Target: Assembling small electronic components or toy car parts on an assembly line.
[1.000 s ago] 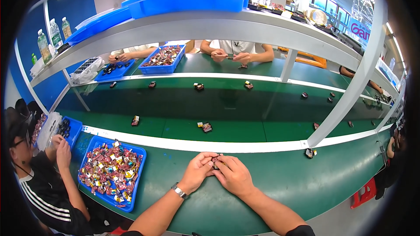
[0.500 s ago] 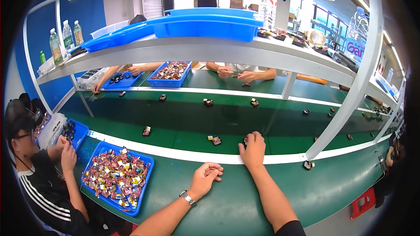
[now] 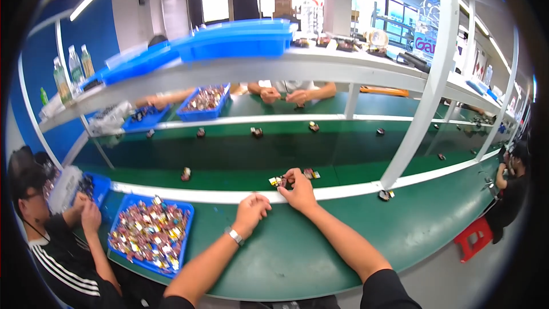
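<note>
Part (image 3: 278, 182) sits on the green belt (image 3: 240, 179), between right hand (image 3: 300, 193) thumb and fingers; can't tell if they're pinching yet. Right hand has moved left off the second part (image 3: 310, 173), now lying loose beside it, so that one looks released. Left hand (image 3: 251, 213) empty, loosely curled above counter (image 3: 343, 240).

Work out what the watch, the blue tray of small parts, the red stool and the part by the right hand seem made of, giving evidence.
Watch: probably polished metal; silvery, with bright glints.
Blue tray: likely moulded plastic; smooth, evenly coloured walls.
Red stool: likely plastic; uniform colour, cut-out opening.
Part by the right hand: white, yellow and dark areas; too small to tell.
</note>
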Tool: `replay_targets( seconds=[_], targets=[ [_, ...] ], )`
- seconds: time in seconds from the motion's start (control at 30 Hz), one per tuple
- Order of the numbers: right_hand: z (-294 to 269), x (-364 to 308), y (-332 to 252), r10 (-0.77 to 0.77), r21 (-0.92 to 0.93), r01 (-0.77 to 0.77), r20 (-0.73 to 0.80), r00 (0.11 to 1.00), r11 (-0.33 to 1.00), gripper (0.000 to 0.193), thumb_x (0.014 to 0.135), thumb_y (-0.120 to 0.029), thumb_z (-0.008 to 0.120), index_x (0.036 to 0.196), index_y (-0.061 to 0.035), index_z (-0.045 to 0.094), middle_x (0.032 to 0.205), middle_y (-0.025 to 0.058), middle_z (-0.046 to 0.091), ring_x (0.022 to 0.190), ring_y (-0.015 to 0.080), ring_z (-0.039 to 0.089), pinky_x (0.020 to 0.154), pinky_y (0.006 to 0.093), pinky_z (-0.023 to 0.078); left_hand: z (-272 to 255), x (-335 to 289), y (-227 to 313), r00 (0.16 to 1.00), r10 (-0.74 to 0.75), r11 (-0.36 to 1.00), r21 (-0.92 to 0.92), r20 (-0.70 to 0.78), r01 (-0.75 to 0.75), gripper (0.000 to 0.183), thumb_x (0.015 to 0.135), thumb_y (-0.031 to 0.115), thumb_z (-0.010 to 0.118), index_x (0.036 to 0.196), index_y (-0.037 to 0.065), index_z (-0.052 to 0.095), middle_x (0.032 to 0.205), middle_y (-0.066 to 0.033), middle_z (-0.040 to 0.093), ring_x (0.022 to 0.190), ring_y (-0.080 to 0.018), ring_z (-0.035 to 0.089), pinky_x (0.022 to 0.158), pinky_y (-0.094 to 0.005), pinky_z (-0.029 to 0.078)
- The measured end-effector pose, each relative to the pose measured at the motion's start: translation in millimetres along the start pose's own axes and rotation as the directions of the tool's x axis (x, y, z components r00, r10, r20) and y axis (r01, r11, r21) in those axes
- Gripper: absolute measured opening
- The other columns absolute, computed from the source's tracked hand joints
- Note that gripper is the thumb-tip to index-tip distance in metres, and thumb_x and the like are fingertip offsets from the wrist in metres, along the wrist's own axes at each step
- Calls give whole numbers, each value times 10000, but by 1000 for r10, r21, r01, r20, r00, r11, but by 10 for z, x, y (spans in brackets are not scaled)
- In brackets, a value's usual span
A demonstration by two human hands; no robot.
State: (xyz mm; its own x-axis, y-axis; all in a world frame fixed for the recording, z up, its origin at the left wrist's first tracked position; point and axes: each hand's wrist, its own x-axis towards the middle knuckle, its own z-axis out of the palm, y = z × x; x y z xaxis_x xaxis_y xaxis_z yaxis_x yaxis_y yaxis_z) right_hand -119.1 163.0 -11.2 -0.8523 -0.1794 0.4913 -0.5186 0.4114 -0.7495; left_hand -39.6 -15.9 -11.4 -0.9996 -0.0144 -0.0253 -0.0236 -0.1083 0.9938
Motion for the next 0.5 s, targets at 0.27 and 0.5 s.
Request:
replay_targets(
  seconds=[0.27, 0.5],
  targets=[
    [-700, -457, -557, -74, 40, 66, 252, 965, 997, 464, 739, -68, 787, 1133, -39, 544, 1128, 95, 629, 1075, 235, 612, 978, 358, 494, -38, -72, 73, 986, 63, 984, 157, 157, -87, 210, 990, 169, 498, 1024, -2, 616, 875, -72, 680, 656, -85, 576, 584, -229, 472],
    [-447, -587, -466, -279, 118, 256, 264, 923, 959, 454, 716, -43, 791, 1130, -69, 608, 1120, 102, 598, 1078, 254, 595, 935, 357, 510, -62, -198, 70, 958, -65, 997, 67, 281, 48, 363, 1046, 275, 414, 1121, -14, 620, 914, -62, 646, 701, -103, 581, 647, -239, 500]
  ],
)
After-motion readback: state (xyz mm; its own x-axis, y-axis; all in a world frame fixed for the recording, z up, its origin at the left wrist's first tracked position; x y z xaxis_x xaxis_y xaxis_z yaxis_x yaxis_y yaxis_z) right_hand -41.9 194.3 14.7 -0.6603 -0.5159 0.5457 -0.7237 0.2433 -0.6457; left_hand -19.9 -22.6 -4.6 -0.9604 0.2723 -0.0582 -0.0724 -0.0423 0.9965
